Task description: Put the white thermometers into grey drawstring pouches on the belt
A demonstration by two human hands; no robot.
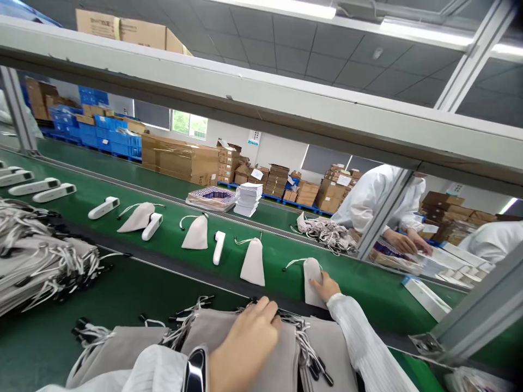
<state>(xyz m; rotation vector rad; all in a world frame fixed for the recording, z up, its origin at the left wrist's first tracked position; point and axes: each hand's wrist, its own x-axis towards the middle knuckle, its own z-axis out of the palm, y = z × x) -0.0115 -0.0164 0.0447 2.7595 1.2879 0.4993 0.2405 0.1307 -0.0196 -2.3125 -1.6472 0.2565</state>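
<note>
- One pouch (311,279) lies at five o'clock, my right hand (326,287) half-curled against it.
- At six o'clock, my left hand (254,326) bends over stacked pouches (281,359).
- Whether either grips, I cannot tell.

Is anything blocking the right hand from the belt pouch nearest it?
Nothing visible. The right hand reaches over the right side of that pouch on the green belt, its fingers against the cloth, with no object showing between.
</note>
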